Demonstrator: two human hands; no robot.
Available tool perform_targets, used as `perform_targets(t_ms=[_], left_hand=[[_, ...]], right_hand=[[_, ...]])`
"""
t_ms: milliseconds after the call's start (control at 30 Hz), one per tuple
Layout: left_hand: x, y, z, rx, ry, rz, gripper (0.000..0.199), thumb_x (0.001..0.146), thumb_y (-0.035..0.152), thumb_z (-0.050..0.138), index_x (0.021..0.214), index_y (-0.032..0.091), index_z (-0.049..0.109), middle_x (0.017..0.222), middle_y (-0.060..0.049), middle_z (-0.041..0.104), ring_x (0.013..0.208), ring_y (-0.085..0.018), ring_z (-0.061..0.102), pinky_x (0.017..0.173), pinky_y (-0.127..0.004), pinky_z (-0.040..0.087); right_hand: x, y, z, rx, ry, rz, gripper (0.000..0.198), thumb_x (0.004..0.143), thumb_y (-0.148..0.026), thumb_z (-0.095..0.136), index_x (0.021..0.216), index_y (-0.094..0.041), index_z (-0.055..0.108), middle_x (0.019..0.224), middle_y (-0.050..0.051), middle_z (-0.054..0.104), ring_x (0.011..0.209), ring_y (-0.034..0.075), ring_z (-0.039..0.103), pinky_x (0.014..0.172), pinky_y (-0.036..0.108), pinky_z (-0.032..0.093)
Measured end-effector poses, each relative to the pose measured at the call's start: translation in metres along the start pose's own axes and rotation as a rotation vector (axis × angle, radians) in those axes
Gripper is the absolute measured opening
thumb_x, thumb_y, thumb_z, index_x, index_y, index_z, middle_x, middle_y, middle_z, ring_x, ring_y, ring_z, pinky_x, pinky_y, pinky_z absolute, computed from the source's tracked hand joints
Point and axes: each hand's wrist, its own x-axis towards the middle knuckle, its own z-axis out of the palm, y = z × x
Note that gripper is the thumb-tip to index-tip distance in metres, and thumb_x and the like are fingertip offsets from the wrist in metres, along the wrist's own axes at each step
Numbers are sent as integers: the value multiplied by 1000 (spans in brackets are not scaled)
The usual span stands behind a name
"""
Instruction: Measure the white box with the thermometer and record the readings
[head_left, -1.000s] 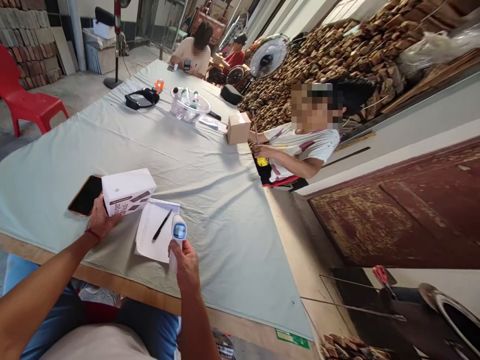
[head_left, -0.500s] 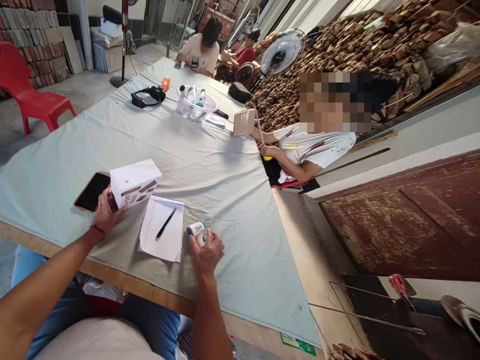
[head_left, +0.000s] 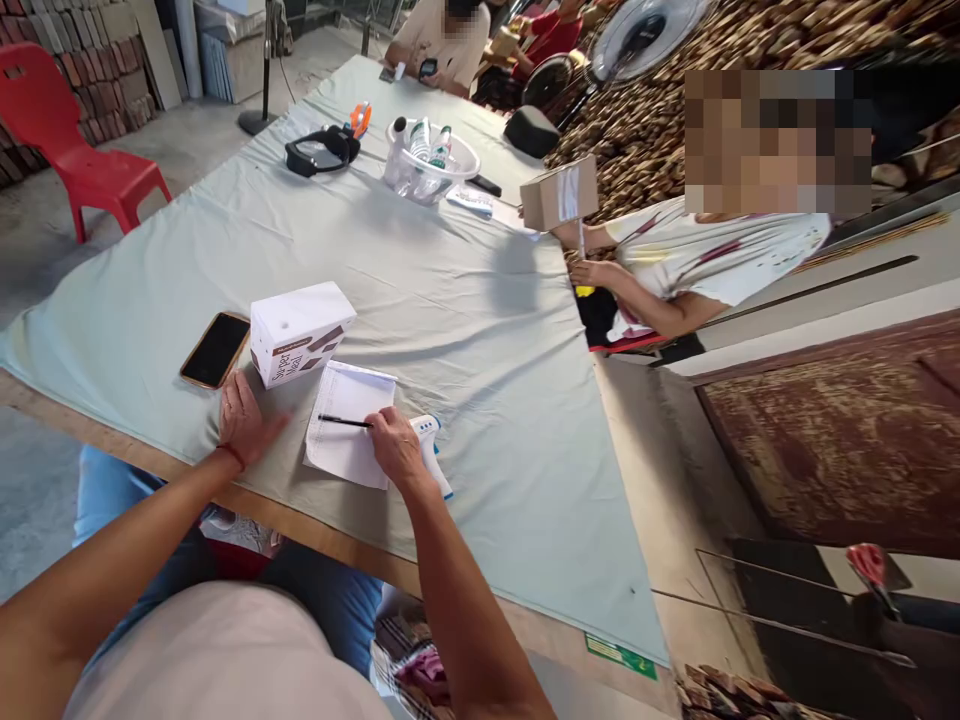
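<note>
My right hand (head_left: 396, 443) has its fingers closed on one end of a black pen (head_left: 343, 420), which lies across a white notepad (head_left: 352, 455). Right beside that hand lies a white and blue infrared thermometer (head_left: 429, 440), partly covered by it. My left hand (head_left: 246, 420) is open on the cloth, its thumb blurred, just in front of a white printed box (head_left: 300, 335). A dark-screened smartphone (head_left: 216, 350) rests left of the box.
A clear plastic basket (head_left: 431, 165) of bottles, a black headset (head_left: 319, 150) and an orange object (head_left: 360, 120) stand farther up the cloth-covered table (head_left: 420, 300). A person at the right edge holds a cardboard box (head_left: 559, 195). A red chair (head_left: 82, 150) stands left.
My right hand has let go of the thermometer, moved left onto the notepad and taken the pen. My left hand has come off the box. The camera view has shifted.
</note>
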Motion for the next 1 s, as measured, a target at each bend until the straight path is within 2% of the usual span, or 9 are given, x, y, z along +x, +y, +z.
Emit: perform_targets(t_ms=[100, 200, 300, 433, 533, 667, 1000], left_hand=[[-20, 11, -3, 87, -25, 77, 119, 73, 71, 67, 151, -1, 14, 155, -34, 27, 145, -52, 23, 122, -63, 14], [-28, 18, -6, 162, -79, 178, 118, 72, 74, 66, 151, 0, 19, 153, -33, 34, 145, -49, 28, 122, -63, 10], [-28, 20, -7, 209, -126, 219, 117, 71, 72, 67, 152, 3, 20, 153, -31, 36, 144, -47, 31, 120, -66, 11], [-27, 23, -8, 255, -155, 232, 125, 65, 69, 75, 152, 0, 17, 153, -33, 35, 145, -47, 31, 120, -65, 10], [-29, 26, -10, 256, -172, 231, 128, 62, 64, 79, 153, 3, 13, 154, -33, 33, 145, -47, 30, 120, -66, 8], [-30, 27, -12, 238, -183, 250, 131, 59, 59, 82, 154, 4, 10, 155, -33, 32, 146, -48, 29, 119, -66, 7], [-30, 27, -10, 229, -187, 249, 132, 57, 61, 83, 154, 6, 13, 155, -32, 32, 145, -49, 28, 119, -69, 5]], right_hand=[[-21, -16, -6, 329, 241, 109, 11, 91, -26, 52, 93, -20, 61, 86, 6, 62, 77, 20, 58, 76, 34, 47], [-45, -54, 0, 772, 552, 310, 9, 87, -32, 54, 87, -23, 53, 75, 0, 60, 67, 18, 60, 71, 35, 50], [-64, -93, 13, 1046, 516, 422, 11, 85, -31, 52, 88, -22, 57, 69, -1, 62, 64, 18, 62, 68, 35, 51], [-72, -114, 29, 971, 463, 505, 16, 79, -35, 57, 84, -21, 64, 75, 2, 66, 72, 19, 63, 72, 35, 50], [-70, -114, 36, 897, 426, 509, 13, 73, -35, 60, 74, -23, 61, 65, -2, 61, 63, 16, 56, 65, 31, 47], [-68, -112, 41, 852, 382, 500, 14, 74, -36, 56, 68, -23, 57, 58, -4, 54, 57, 14, 49, 59, 28, 43], [-69, -112, 42, 785, 271, 462, 15, 75, -35, 54, 64, -25, 55, 57, -3, 54, 58, 15, 49, 61, 29, 43]])
